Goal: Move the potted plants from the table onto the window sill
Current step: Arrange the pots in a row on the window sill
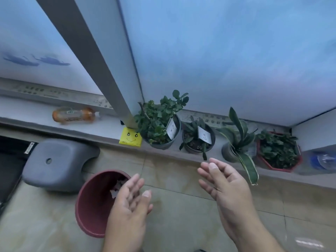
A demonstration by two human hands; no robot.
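Several potted plants stand in a row on the window sill [163, 153]. From the left: a bushy green plant in a grey pot [160, 124], a small dark pot with a white tag [198, 138], a long-leaved plant in a grey pot [236, 142] and a leafy plant in a red octagonal pot [278, 151]. My left hand [130, 202] and my right hand [227, 184] hover below the sill, palms facing each other, fingers apart, holding nothing. The right hand is just below the small dark pot. No table is in view.
An orange bottle [74, 115] lies on the sill at the left, and a yellow smiley note [130, 137] sits by the window post [101, 70]. On the tiled floor are a grey stool [58, 163] and a red bin [94, 204]. A blue-capped container [321, 160] stands at the sill's right end.
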